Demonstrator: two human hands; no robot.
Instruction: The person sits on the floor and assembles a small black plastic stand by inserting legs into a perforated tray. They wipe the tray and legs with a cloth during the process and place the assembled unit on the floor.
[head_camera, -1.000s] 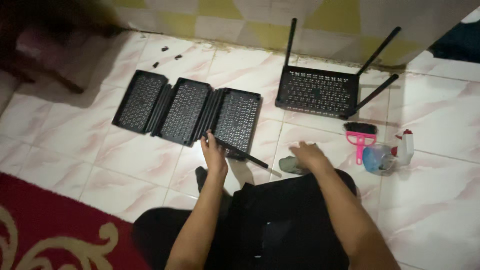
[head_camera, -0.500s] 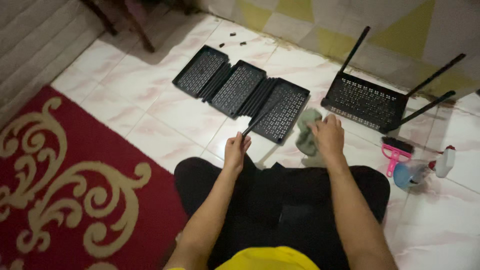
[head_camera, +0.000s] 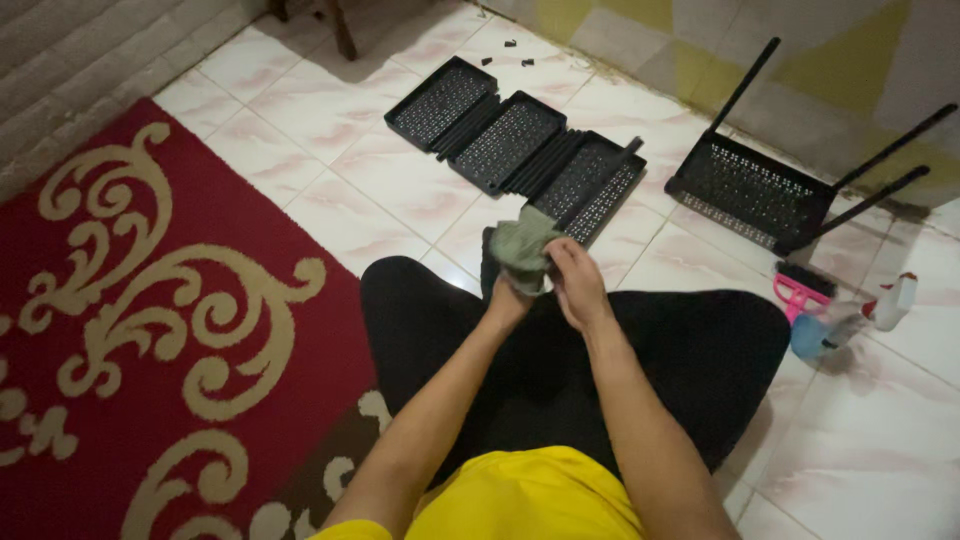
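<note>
Cloth (head_camera: 522, 245), grey-green and bunched, sits between your two hands above your lap, just short of the nearest black perforated tray (head_camera: 592, 183). Your left hand (head_camera: 508, 295) grips it from below, fingers mostly buried in the folds. Your right hand (head_camera: 575, 280) closes on its right edge, fingers curled over the fabric. A thin black rod (head_camera: 600, 180) runs from under the cloth up across the tray; which hand holds its near end is hidden. The pink brush (head_camera: 800, 287) and spray bottle (head_camera: 880, 305) lie well apart at right. Half a second ago the cloth lay on the tile under your right hand alone; it is now lifted and held by both.
</note>
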